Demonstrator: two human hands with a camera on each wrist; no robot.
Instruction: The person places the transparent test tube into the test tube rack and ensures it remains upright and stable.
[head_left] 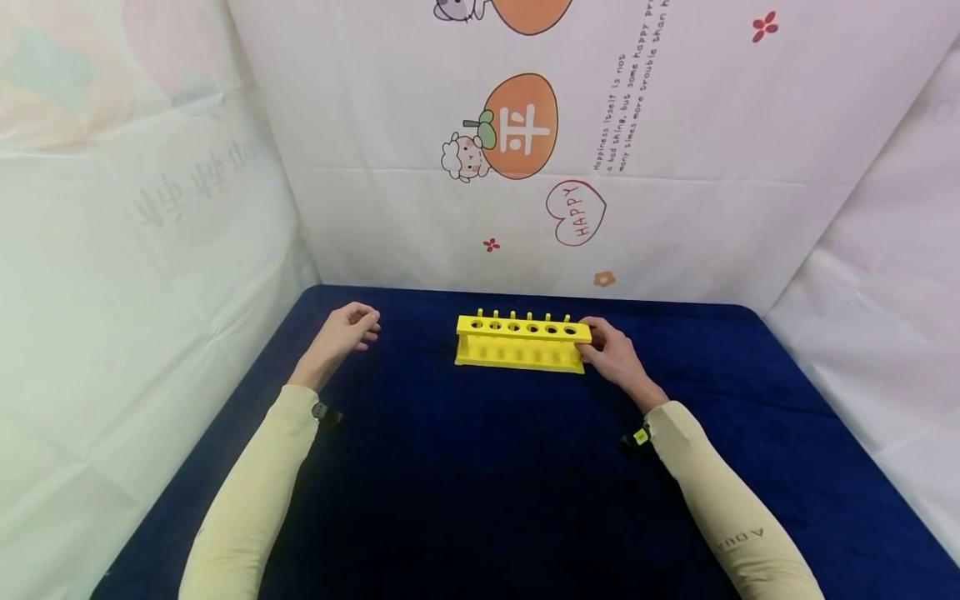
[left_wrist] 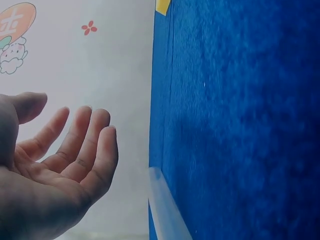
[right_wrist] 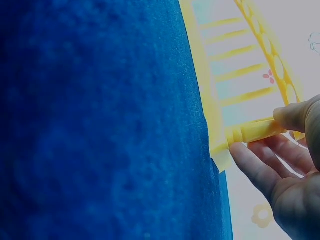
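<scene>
A yellow test tube rack (head_left: pixel 517 329) stands upright toward the back of the blue table, a row of holes along its top and short pegs behind them. My right hand (head_left: pixel 611 354) holds its right end; in the right wrist view the thumb and fingers (right_wrist: pixel 255 167) pinch the yellow end post (right_wrist: pixel 257 131). To the left of the rack and apart from it, my left hand (head_left: pixel 345 333) hovers with loosely bent fingers. Nothing lies in its palm (left_wrist: pixel 55 175) in the left wrist view, where only a corner of the rack (left_wrist: pixel 162 6) shows.
Dark blue cloth (head_left: pixel 450 467) covers the table. A white printed sheet (head_left: pixel 390 183) rises behind its back edge, with more white sheeting (head_left: pixel 150 292) on both sides. A pale translucent strip (left_wrist: pixel 170 210) shows low in the left wrist view; I cannot tell what it is.
</scene>
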